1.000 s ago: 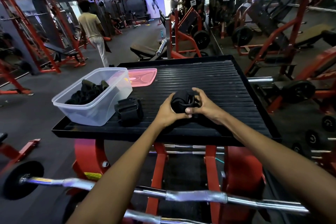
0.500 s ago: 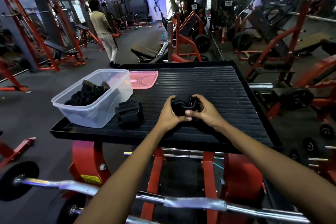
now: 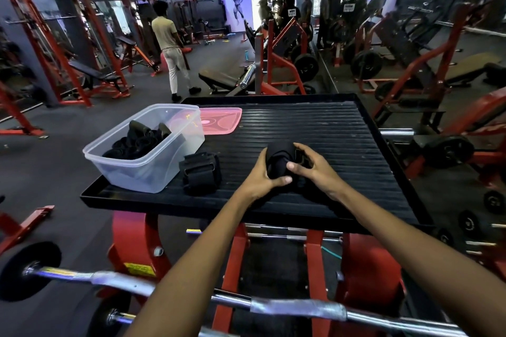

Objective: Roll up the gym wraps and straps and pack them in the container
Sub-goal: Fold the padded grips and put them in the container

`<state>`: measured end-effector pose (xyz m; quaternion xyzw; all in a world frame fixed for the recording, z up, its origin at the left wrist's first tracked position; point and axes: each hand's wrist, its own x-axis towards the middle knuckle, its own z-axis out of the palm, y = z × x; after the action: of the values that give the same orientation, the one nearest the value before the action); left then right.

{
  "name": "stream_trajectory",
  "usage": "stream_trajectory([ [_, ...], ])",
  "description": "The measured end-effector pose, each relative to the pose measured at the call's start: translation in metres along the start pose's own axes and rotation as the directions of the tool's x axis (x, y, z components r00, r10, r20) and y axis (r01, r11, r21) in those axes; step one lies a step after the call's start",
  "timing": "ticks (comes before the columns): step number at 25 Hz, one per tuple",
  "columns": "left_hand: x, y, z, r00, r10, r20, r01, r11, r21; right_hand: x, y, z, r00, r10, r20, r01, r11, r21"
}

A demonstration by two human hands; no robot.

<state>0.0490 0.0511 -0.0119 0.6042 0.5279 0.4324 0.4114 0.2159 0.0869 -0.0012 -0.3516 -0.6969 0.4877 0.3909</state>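
I have a black wrap (image 3: 279,159), partly rolled, between both hands. My left hand (image 3: 257,178) curls round its near side, thumb pressed across the front of the roll. My right hand (image 3: 315,169) pinches the other side, thumb on the front and fingers bent over the top. The roll sits low over the black ribbed platform (image 3: 315,123); my hands hide its underside, so I cannot tell whether it touches. The loose tail of the wrap is lost against the dark surface under my wrists.

To the left of the roll, a second black strap (image 3: 201,172) lies bundled on the platform, its folds hard to make out. Just beyond it, still farther left of the roll, stands the clear plastic container (image 3: 142,172), touching or nearly touching the strap. Inside it lie several black rolled wraps (image 3: 139,141), too dark to count. Behind the container lies its pink lid (image 3: 221,123), flat on the platform and partly covered by the container's far corner.

Nearer to me than the roll, below the platform's edge, a taped steel bar (image 3: 298,308) crosses the view, cut off at the right.
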Motion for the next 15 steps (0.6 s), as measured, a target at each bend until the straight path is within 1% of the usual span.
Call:
stream_trajectory([
  [4,0.0,0.006,0.007,0.995,0.094,-0.036,-0.088,0.986,0.138,0.002,0.002,0.001,0.996,-0.027,-0.089,0.024,0.999,-0.034],
  [6,0.002,0.006,0.008,0.991,0.102,-0.083,-0.082,0.973,0.216,0.002,0.003,0.002,0.988,0.005,-0.155,-0.008,1.0,-0.016],
  [7,0.004,0.004,0.007,0.991,0.091,-0.102,-0.065,0.97,0.235,0.002,0.004,0.002,0.985,0.014,-0.172,-0.022,0.999,-0.04],
  [9,0.004,0.001,0.005,0.995,0.047,-0.088,-0.025,0.973,0.23,0.003,0.007,0.0,0.987,0.018,-0.163,-0.041,0.989,-0.139],
  [11,0.001,0.004,0.004,0.996,0.032,-0.089,-0.012,0.976,0.216,0.002,0.007,-0.001,0.99,0.015,-0.139,-0.042,0.98,-0.194],
  [15,-0.006,0.014,0.007,0.988,0.068,-0.139,-0.031,0.967,0.254,0.001,0.006,0.008,0.979,-0.06,-0.194,-0.027,0.908,-0.418],
])
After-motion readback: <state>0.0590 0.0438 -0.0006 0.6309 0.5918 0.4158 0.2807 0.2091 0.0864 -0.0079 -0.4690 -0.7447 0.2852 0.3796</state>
